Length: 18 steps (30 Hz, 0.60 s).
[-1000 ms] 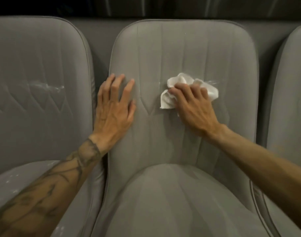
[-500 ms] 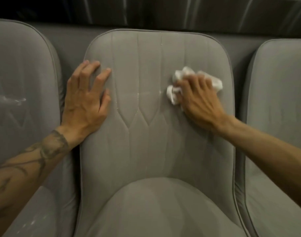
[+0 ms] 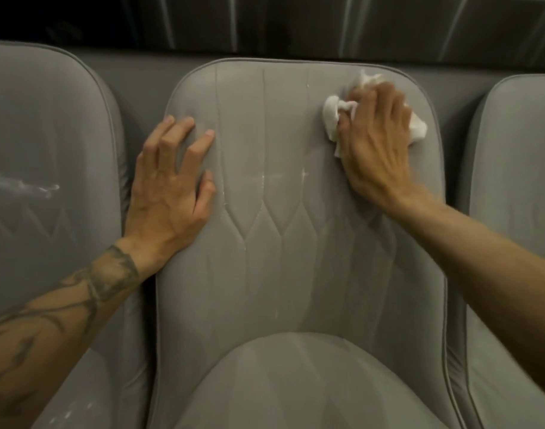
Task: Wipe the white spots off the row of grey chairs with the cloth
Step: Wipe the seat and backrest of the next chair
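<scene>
While the right grip (image 3: pixel 376 144) clutches the cloth (image 3: pixel 331 117) against the middle chair's (image 3: pixel 296 258) upper right corner, just inside its piped edge, the left grip (image 3: pixel 169 187) lies released, fingers spread, at the left edge. White streaks (image 3: pixel 266 176) lie on the open back between them.

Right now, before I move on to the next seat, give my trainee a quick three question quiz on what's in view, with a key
1. True or false: the left hand holds the cloth.
2. Multiple choice: where on the middle chair does the right hand hold the cloth? A) upper right of the backrest B) lower left of the backrest C) the seat cushion
3. Short answer: which neighbouring chair shows a long white smear on its backrest?

Key
1. False; it rests flat on the middle chair's left edge.
2. A
3. The left chair; the white smear runs across it.
</scene>
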Motion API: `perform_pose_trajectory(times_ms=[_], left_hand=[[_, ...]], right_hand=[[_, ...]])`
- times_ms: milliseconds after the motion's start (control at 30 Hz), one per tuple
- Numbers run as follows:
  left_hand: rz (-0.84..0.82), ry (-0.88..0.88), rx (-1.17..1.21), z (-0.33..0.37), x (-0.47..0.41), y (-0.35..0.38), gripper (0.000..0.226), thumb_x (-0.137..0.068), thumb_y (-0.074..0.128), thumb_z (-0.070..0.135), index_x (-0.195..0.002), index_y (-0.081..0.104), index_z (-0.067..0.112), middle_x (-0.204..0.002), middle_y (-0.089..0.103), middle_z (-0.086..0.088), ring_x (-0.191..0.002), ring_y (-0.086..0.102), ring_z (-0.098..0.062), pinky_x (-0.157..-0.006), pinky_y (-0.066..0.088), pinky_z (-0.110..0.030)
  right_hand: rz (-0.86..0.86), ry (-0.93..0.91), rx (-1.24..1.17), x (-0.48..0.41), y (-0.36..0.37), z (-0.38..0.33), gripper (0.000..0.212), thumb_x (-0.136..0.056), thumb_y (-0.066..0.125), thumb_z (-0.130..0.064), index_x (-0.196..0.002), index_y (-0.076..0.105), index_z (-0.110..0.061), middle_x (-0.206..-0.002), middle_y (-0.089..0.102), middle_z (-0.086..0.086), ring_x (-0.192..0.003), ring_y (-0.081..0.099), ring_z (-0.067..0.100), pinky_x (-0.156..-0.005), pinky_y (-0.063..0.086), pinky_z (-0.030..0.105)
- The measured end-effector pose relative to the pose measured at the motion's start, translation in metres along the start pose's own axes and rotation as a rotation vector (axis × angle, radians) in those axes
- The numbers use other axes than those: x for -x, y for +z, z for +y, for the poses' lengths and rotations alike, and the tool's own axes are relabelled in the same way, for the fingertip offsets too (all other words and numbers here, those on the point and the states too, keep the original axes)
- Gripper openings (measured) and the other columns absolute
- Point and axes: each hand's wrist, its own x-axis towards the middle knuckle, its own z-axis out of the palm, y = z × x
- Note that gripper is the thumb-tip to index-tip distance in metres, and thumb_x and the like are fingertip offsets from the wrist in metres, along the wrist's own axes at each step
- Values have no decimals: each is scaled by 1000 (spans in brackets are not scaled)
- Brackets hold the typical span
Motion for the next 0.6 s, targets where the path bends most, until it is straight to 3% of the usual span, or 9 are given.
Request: perform_pose_trajectory(times_ms=[67, 100, 200, 267, 333, 400, 467, 600], left_hand=[[-1, 2, 6, 1, 0, 0, 54, -100, 51, 22, -153, 45, 11, -157, 39, -22, -150, 32, -42, -124, 29, -51], [-2, 6, 8, 1, -1, 0, 54, -100, 51, 22, -153, 45, 11, -157, 39, -21, -150, 32, -42, -123, 30, -51], [1, 5, -1, 1, -1, 0, 54, -100, 51, 22, -153, 44, 12, -158, 39, -21, -150, 32, -42, -122, 31, -52], [-3, 1, -1, 1, 0, 0, 54, -101, 50, 23, -153, 44, 12, -158, 38, -21, -150, 32, -41, -122, 31, -51], [-5, -1, 0, 0, -1, 1, 54, -101, 49, 23, -153, 44, 12, -158, 38, -21, -150, 31, -41, -123, 30, -50], [-10, -5, 0, 1, -1, 1, 54, -100, 50, 22, -153, 45, 12, -158, 38, -21, -151, 31, -41, -122, 31, -50], [-22, -10, 3, 1, -1, 0, 55, -99, 51, 22, -153, 44, 12, -159, 37, -20, -152, 30, -40, -122, 30, -49], [-30, -15, 5, 1, -1, 1, 55, -100, 52, 22, -154, 43, 14, -159, 37, -19, -152, 29, -40, -121, 31, -50]], right_hand=[[-15, 117, 25, 20, 5, -20, 43, -109, 28, -33, -139, 41, -5, -132, 47, 21, -114, 45, 36, -103, 32, 44], [-69, 89, 14, 37, 4, -30, 43, -109, 29, -30, -140, 41, -2, -132, 47, 23, -115, 46, 38, -102, 33, 45], [-189, -199, -60, 75, -5, -29, 26, -105, 44, -18, -120, 54, 0, -114, 52, 22, -102, 51, 38, -91, 38, 47], [-201, -317, -14, 48, -11, -11, 27, -100, 47, -19, -121, 49, -1, -112, 51, 23, -99, 50, 37, -87, 35, 47], [-98, -202, 14, 8, -6, 4, 29, -101, 43, -25, -122, 44, -5, -114, 48, 20, -98, 45, 33, -87, 34, 45], [29, 43, 6, -15, -4, -1, 30, -105, 35, -33, -120, 45, -9, -118, 47, 17, -101, 44, 30, -91, 37, 44], [26, 155, 18, 3, 3, -20, 39, -108, 29, -33, -130, 46, -5, -128, 49, 20, -110, 47, 35, -99, 37, 47], [-168, -212, -66, 53, -6, -24, 23, -105, 45, -19, -116, 55, -1, -112, 52, 23, -100, 50, 38, -89, 38, 49]])
